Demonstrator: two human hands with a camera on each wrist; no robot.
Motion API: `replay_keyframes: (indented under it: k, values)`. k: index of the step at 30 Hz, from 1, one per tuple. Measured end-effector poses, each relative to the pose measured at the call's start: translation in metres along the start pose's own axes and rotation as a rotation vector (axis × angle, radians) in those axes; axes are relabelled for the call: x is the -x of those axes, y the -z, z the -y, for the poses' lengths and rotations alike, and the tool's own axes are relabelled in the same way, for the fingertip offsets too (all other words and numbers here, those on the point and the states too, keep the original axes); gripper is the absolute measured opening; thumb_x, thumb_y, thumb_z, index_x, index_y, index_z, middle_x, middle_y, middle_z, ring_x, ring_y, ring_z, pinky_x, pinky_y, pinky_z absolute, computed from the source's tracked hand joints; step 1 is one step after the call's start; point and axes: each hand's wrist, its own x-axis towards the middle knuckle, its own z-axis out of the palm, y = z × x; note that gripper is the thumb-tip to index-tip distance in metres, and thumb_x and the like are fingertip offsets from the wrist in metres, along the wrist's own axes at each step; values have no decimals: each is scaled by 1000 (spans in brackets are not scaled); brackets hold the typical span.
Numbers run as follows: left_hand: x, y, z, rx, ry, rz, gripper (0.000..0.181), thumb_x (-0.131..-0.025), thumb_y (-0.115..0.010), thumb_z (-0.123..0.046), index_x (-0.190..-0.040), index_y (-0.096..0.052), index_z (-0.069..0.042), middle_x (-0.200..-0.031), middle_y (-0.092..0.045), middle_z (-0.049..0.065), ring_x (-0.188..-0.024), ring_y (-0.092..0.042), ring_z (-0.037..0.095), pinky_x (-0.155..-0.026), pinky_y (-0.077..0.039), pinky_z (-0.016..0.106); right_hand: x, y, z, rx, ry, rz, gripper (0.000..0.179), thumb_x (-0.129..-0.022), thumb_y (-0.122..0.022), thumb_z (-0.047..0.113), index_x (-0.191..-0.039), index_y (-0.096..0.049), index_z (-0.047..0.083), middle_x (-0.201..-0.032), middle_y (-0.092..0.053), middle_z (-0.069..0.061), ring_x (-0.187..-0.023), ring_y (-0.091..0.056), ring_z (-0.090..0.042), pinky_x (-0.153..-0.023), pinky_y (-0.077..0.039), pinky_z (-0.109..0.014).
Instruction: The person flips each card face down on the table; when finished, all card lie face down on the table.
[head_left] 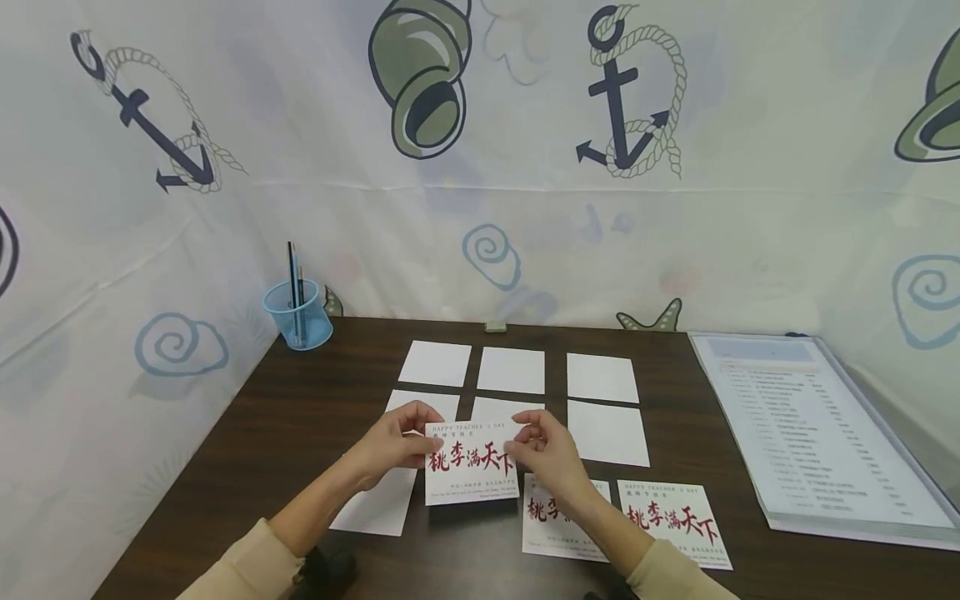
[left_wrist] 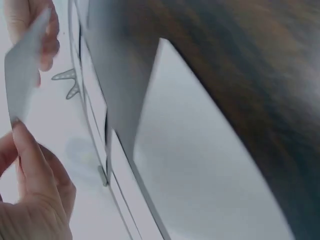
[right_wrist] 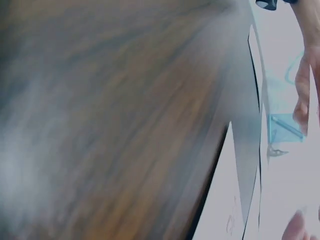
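Note:
A white card with red Chinese characters (head_left: 471, 483) is held up over the middle of the desk, printed side towards me. My left hand (head_left: 393, 446) pinches its left edge between thumb and fingers. At its right edge, my right hand (head_left: 553, 454) pinches it near the upper corner. The left wrist view shows the card's plain back (left_wrist: 22, 75) and the left hand (left_wrist: 37, 195) at one end. Two matching printed cards lie on the desk: one (head_left: 551, 537) partly behind my right forearm, the other (head_left: 675, 521) further right.
Several blank white cards (head_left: 435, 364) lie in rows on the dark desk (head_left: 300, 417); one (head_left: 378, 504) is at front left. A blue pen cup (head_left: 300, 321) stands at the back left. To the right lies a printed sheet in a clear cover (head_left: 817, 433). A patterned curtain hangs behind.

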Motion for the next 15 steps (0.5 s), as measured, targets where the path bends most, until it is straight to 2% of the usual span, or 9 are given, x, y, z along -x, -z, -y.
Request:
replay_keyframes:
  k: [3, 5, 8, 11, 13, 15]
  values:
    - [-4, -4, -4, 35, 5, -84, 31, -84, -66, -6, -111, -53, 1, -92, -54, 10, -78, -61, 18, -69, -56, 33, -1, -4, 2, 10, 52, -123, 33, -82, -68, 0, -113, -58, 2, -93, -55, -11, -80, -52, -14, -68, -46, -16]
    - [-7, -9, -8, 60, -4, -144, 30, -83, -65, -3, -110, -52, 2, -90, -52, 9, -77, -60, 16, -68, -56, 33, 1, -10, 5, 52, 108, -149, 28, -82, -69, 2, -109, -61, 3, -93, -57, -11, -82, -52, -14, -69, -45, -16]
    - [-11, -19, -14, 127, -28, -210, 30, -82, -62, 2, -110, -51, 4, -90, -52, 8, -76, -60, 14, -67, -56, 32, 6, -22, 9, 122, 231, -116, 24, -80, -72, 3, -102, -65, 4, -90, -59, -8, -80, -55, -14, -69, -48, -18]
    - [-15, -29, -20, 176, -66, -247, 30, -82, -60, 3, -110, -49, 5, -92, -52, 9, -75, -61, 11, -66, -56, 29, 9, -33, 14, 219, 401, -85, 27, -74, -77, 2, -99, -66, 5, -88, -59, -6, -77, -57, -15, -66, -50, -20]
    - [-18, -36, -24, 197, -85, -266, 30, -82, -60, 3, -109, -49, 4, -93, -53, 10, -74, -62, 11, -65, -56, 29, 9, -38, 16, 290, 500, -91, 32, -70, -80, 2, -99, -66, 6, -88, -58, -5, -77, -57, -15, -65, -51, -21]
    - [-19, -41, -27, 211, -102, -283, 29, -82, -60, 4, -109, -49, 3, -95, -53, 11, -74, -62, 11, -65, -56, 29, 9, -41, 17, 344, 562, -108, 36, -68, -81, 3, -100, -66, 6, -89, -57, -5, -76, -56, -14, -65, -51, -21]
